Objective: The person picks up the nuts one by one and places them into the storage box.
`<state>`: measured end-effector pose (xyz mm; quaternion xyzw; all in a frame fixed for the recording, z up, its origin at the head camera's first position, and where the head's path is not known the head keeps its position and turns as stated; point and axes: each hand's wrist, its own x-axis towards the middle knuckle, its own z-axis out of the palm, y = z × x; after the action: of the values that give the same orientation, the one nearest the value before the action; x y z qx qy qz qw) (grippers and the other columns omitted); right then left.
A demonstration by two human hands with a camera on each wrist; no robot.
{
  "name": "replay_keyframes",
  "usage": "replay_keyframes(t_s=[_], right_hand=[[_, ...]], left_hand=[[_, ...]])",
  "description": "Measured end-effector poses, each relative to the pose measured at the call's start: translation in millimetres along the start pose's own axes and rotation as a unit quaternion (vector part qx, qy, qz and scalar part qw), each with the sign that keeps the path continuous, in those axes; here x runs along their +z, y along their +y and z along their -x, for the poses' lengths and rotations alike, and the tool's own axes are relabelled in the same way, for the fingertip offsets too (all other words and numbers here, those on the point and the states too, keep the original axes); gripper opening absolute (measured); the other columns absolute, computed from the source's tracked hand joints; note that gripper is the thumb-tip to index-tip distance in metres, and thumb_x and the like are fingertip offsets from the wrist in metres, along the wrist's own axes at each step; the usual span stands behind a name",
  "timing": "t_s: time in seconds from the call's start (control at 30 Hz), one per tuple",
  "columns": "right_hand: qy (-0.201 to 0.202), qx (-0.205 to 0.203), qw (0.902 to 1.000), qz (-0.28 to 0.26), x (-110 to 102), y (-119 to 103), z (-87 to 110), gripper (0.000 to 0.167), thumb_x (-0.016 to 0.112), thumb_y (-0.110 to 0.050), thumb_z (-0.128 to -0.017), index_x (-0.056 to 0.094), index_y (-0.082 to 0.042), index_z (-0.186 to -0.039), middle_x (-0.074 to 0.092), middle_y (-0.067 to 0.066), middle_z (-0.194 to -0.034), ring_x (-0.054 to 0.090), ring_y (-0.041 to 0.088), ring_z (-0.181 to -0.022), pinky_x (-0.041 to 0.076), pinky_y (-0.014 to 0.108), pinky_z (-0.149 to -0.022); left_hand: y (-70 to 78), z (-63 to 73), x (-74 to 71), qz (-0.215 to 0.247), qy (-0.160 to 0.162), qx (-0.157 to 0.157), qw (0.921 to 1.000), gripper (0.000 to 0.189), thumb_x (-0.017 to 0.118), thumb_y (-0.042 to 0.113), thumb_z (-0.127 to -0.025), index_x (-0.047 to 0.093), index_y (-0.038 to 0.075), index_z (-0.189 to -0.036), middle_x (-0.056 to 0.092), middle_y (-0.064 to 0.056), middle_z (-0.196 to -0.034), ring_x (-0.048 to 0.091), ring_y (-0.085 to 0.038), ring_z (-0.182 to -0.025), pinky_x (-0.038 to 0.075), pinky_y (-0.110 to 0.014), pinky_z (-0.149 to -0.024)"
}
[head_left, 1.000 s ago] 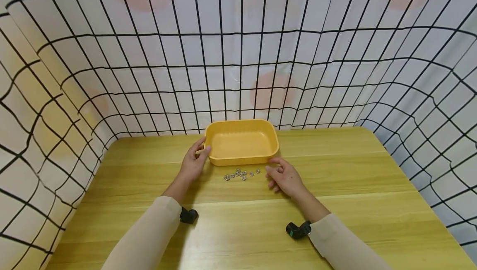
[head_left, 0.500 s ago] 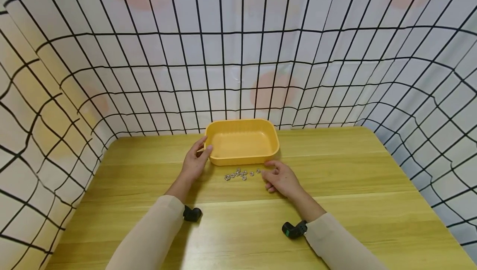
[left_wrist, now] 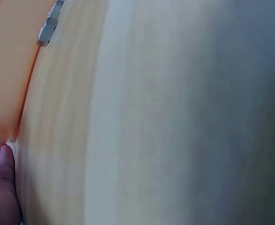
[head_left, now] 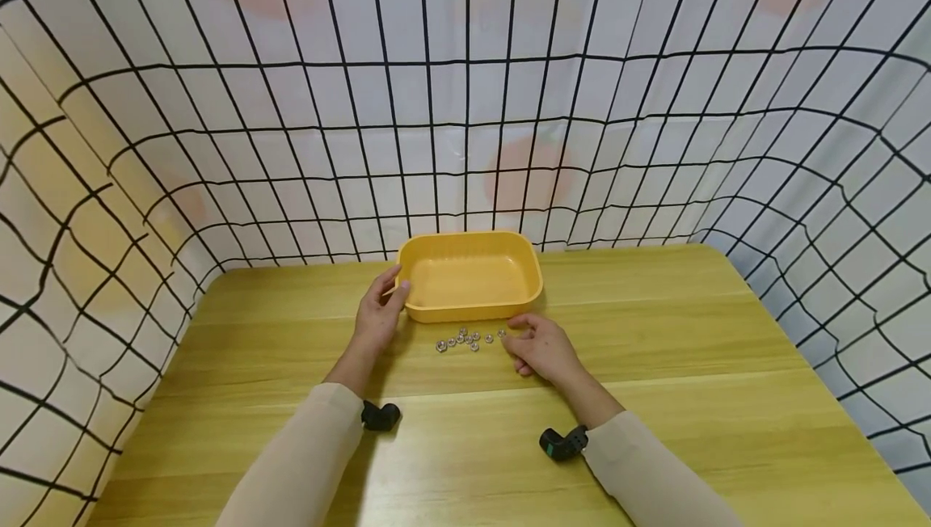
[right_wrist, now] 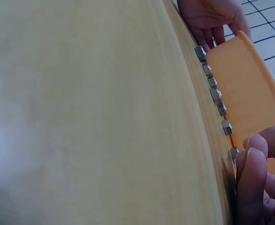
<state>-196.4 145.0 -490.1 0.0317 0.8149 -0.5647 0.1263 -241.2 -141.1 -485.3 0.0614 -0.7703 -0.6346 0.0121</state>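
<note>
My left hand (head_left: 377, 318) holds the left end of a yellow plastic tray (head_left: 476, 313), thumb at the rim and fingers along the outside. Several small metal hex nuts (head_left: 475, 346) lie on the table in front of the tray. At the right end of these nuts is my right hand (head_left: 544, 349), index finger stretched toward the tray's front wall, thumb apart below it. In the right wrist view its fingertips (right_wrist: 254, 154) are right at the nearest nut (right_wrist: 234, 154), which stands on the table. The other nuts form a row along the tray wall (right_wrist: 249, 89).
The wooden table (head_left: 691, 365) ends at a black wire grid (head_left: 465, 107) behind the tray, with a white sheet behind it. More grid stands at left and right. Each wrist wears a black camera (head_left: 563, 444).
My right hand has moved left, bringing thumb and index finger up to the rightmost nut. The left hand stays at the tray's left end; tray and nuts keep their places.
</note>
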Motion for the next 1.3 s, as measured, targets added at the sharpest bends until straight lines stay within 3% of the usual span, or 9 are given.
replay_keyframes(t_s=[0.27, 0.6, 0.93, 1.3], right_hand=[[0.012, 0.001, 0.9992, 0.037, 2.0, -0.9, -2.9, 0.032, 0.073, -0.023, -0.094, 0.065, -0.011, -0.123, 0.064, 0.006, -0.072, 0.060, 0.015, -0.052, 0.052, 0.028, -0.047], [0.033, -0.005, 0.9977, 0.058, 6.7, -1.0, -5.2, 0.029, 0.074, -0.024, -0.093, 0.068, -0.012, -0.119, 0.063, 0.005, -0.076, 0.058, 0.015, -0.050, 0.048, 0.027, -0.044], [0.050, -0.004, 0.9952, 0.084, 14.1, -2.6, -4.3, 0.021, 0.075, -0.026, -0.093, 0.070, -0.015, -0.110, 0.064, 0.002, -0.068, 0.054, 0.014, -0.047, 0.045, 0.027, -0.043], [0.064, -0.020, 0.9918, 0.108, 12.3, -0.3, -1.1, 0.012, 0.076, -0.026, -0.091, 0.071, -0.017, -0.098, 0.061, 0.000, -0.066, 0.054, 0.014, -0.046, 0.041, 0.026, -0.043]], left_hand=[[-2.1, -2.1, 1.9, 0.035, -0.001, 0.004, 0.9994, 0.048, 0.060, 0.034, -0.104, 0.052, 0.021, -0.150, 0.043, -0.016, -0.157, 0.046, -0.034, -0.143, 0.044, -0.050, -0.115], [-4.6, -3.5, 2.2, 0.015, 0.011, 0.007, 0.9998, 0.046, 0.059, 0.038, -0.104, 0.053, 0.026, -0.148, 0.045, -0.014, -0.157, 0.049, -0.032, -0.141, 0.045, -0.048, -0.113], [-6.3, -1.7, -3.9, -0.007, 0.013, 0.001, 0.9999, 0.049, 0.059, 0.044, -0.103, 0.052, 0.030, -0.149, 0.046, -0.013, -0.157, 0.044, -0.031, -0.145, 0.038, -0.049, -0.119], [-7.8, -0.7, -0.2, -0.010, 0.010, 0.007, 0.9999, 0.051, 0.056, 0.047, -0.104, 0.049, 0.030, -0.152, 0.045, -0.012, -0.158, 0.045, -0.032, -0.145, 0.039, -0.049, -0.119]])
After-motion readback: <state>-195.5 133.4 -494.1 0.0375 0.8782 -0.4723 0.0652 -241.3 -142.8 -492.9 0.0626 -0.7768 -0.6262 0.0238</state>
